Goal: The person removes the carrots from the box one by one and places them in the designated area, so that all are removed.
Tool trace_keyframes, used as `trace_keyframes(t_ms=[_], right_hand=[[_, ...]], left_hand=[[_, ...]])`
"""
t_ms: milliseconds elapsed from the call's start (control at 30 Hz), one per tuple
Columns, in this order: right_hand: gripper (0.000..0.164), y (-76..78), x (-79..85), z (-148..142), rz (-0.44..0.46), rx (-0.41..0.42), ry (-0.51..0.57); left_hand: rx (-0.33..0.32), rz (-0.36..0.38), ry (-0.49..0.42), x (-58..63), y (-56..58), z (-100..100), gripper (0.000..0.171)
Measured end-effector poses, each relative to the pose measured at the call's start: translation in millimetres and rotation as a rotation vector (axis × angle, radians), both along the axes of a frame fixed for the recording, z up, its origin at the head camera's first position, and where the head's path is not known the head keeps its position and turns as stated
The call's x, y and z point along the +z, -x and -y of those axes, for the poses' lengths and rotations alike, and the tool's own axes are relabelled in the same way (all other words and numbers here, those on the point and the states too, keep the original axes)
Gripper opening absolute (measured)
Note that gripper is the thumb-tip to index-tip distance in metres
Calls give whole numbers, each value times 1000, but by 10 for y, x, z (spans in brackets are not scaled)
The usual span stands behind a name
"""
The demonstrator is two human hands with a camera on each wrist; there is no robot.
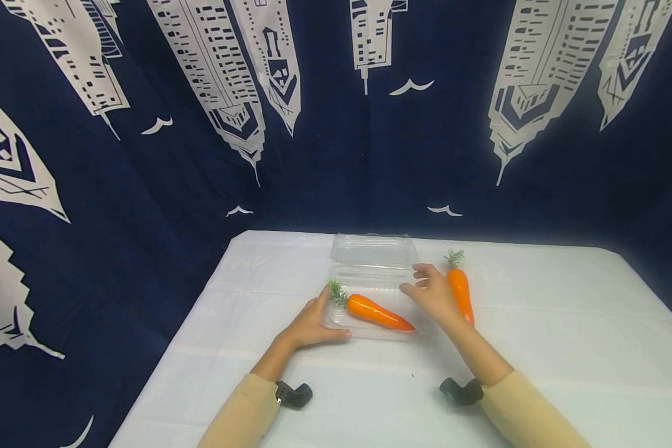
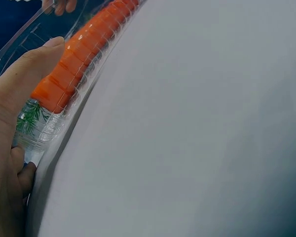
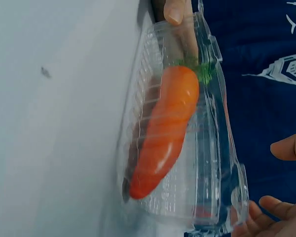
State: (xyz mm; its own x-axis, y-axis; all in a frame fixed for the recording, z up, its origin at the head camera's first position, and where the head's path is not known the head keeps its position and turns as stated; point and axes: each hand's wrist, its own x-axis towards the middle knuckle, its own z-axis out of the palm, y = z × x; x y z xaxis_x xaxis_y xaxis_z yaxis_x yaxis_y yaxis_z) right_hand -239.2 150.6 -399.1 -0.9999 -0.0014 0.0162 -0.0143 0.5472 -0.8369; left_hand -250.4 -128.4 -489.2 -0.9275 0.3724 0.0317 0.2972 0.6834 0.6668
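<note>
A clear plastic clamshell container [image 1: 341,333] stands on the table with its lid [image 1: 374,250] folded back, away from the person. Inside lies an orange carrot [image 1: 376,312], its green leafy top [image 1: 336,292] toward the left end and its tip to the right. My left hand [image 1: 312,323] holds the container's near left corner, thumb [image 2: 47,54] along the front and fingers at the left side. Over the container's right end, my right hand [image 1: 435,294] hovers with fingers spread and nothing between them. A second carrot [image 1: 460,291] lies right beside that hand, its lower part partly behind the wrist.
A white cloth covers the table [image 1: 549,336]. Behind it hangs a dark blue curtain [image 1: 341,168] printed with white buildings and birds. Dark wrist-worn devices [image 1: 294,395] sit on both forearms, close over the table. A small dark speck [image 1: 412,375] shows on the cloth.
</note>
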Motion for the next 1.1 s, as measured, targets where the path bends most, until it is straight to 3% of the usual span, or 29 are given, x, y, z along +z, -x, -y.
trace_keyframes(t_ms=[333, 767, 1100], right_hand=[[56, 39, -173, 254, -70, 135, -46], [49, 84, -333, 426, -133, 202, -125], [44, 134, -396, 492, -70, 247, -218]], left_hand=[[9, 18, -1, 19, -18, -8, 126], [2, 14, 8, 43, -20, -17, 125], [1, -4, 2, 40, -14, -8, 124]])
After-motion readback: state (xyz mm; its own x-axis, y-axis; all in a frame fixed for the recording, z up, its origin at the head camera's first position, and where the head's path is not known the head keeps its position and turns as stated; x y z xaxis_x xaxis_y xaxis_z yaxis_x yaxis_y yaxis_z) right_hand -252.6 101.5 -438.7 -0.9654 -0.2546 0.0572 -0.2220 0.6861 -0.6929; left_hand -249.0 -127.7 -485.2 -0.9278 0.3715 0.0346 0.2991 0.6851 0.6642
